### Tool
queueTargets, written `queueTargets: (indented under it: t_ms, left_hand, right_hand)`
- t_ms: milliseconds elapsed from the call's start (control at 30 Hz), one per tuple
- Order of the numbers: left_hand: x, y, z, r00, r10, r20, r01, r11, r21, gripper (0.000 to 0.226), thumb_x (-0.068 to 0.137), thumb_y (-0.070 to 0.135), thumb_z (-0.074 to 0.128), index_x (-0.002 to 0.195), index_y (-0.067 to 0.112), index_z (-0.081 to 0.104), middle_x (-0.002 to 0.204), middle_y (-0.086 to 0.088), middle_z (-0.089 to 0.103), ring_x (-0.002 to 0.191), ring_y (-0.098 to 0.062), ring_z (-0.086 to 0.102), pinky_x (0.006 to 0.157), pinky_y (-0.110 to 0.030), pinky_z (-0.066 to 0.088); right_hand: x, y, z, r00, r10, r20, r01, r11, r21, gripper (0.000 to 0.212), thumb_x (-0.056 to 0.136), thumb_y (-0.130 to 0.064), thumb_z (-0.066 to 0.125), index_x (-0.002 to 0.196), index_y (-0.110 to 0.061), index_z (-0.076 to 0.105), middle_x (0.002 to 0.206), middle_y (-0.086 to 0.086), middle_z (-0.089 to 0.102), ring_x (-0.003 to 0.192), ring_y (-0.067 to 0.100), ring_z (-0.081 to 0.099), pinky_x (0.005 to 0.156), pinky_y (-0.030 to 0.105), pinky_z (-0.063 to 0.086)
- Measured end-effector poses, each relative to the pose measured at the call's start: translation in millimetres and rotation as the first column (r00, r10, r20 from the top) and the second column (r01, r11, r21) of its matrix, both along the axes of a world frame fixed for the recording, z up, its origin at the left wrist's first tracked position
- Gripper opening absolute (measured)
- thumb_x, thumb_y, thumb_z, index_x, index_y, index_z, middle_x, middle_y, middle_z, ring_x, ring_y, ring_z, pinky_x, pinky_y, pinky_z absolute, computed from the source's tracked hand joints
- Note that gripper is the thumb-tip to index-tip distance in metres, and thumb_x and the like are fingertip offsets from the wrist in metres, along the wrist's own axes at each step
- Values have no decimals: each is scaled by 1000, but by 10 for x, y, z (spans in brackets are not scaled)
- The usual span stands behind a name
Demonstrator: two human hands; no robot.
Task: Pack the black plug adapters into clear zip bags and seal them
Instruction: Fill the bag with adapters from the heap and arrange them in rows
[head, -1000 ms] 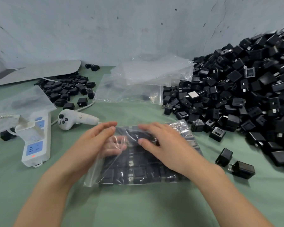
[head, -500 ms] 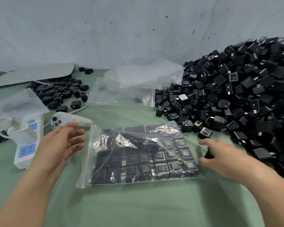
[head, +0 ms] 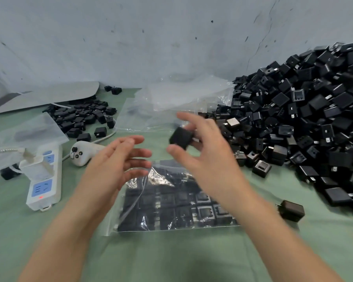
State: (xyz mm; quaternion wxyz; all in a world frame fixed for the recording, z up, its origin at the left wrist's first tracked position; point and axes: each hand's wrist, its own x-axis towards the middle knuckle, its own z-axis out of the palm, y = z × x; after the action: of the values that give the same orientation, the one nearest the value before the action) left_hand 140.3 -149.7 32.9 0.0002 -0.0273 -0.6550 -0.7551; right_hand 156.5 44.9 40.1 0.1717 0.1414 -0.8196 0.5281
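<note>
covering the whole work surface is a pale green cloth (head: 171, 259), backed by a grey-blue wall (head: 151, 37) marked with dark specks and a thin crack. at far left a white power strip (head: 44, 180) lies on the cloth, with a small heap of adapters (head: 84, 117) behind it and a white handheld controller (head: 84, 152) near its right side. the left hand (head: 112, 169) hovers with fingers spread and loose, holding nothing, over the left edge of the filled zip bag (head: 171, 210), which lies flat in the middle. empty clear bags (head: 171, 102) are stacked behind. the right hand (head: 208, 159) pinches one black plug adapter (head: 181, 137) between thumb and fingers above the bag. at right a large adapter pile (head: 304, 123) slopes up against the wall.
</note>
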Motion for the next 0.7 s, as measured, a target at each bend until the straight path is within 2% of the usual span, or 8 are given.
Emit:
queueTargets:
  t_ms: [67,167,233,300,367,467,567,700]
  left_hand:
    - [65,87,7,994,-109,0,109,994,-30,30,96,34,54,112,15,71,97,-17,74,85,-26,70,70,-28,60]
    - [126,92,-20,976,-219,19,219,976,-14,39,89,33,61,121,12,67,111,-33,65,95,-30,67,78,-31,60]
    - [93,-21,-48,987,-156,32,155,987,42,44,84,29,64,123,9,64,105,-29,68,87,-23,68,74,-26,59]
    - [25,-245,-78,999,1,47,-5,997,80,41,82,24,66,120,11,64,99,-15,73,80,-16,71,70,-23,58]
    - [-33,-523,-125,980,195,43,-197,979,51,30,84,15,69,114,17,64,100,-10,72,80,-13,72,72,-22,58]
    - [-39,-805,-294,939,343,13,-339,933,-125,34,88,0,69,102,31,66,93,-6,69,74,-9,67,82,-28,58]
    - [-14,-806,-482,947,306,-92,-316,855,-410,42,88,2,69,96,43,67,91,10,75,75,0,66,78,-24,49]
    - [-6,-681,-593,959,232,-163,-283,819,-500,44,87,4,69,96,47,67,93,22,71,85,0,65,74,-16,50]
  right_hand:
    - [17,-237,-87,996,47,-75,-43,998,53,57,89,-33,71,133,-54,42,116,-21,39,105,-14,51,90,5,44]
    - [7,-419,-211,983,49,-176,-21,987,158,60,91,-23,69,137,-47,39,117,-16,31,97,-1,52,82,25,56]
    - [-11,-442,-237,983,77,-166,-42,977,207,68,90,-33,68,143,-49,29,120,-17,31,97,2,54,80,32,57]
    - [-39,-404,-267,984,85,-157,-40,961,272,70,92,-50,60,148,-49,18,128,-16,31,108,3,53,88,25,49]
    - [-80,-300,-293,990,14,-140,24,964,264,62,97,-52,48,151,-45,18,135,-16,32,106,-2,51,90,13,39]
    - [-157,-87,-342,984,-157,-86,172,963,207,51,100,-36,44,150,-35,31,134,-11,39,98,-5,52,80,3,37]
    - [-188,42,-398,969,-244,-28,244,944,224,44,101,-24,45,144,-28,43,130,-8,45,117,4,46,90,18,35]
    - [-145,49,-464,972,-234,6,217,911,352,42,101,-24,45,143,-27,45,130,-9,47,101,11,50,94,31,42]
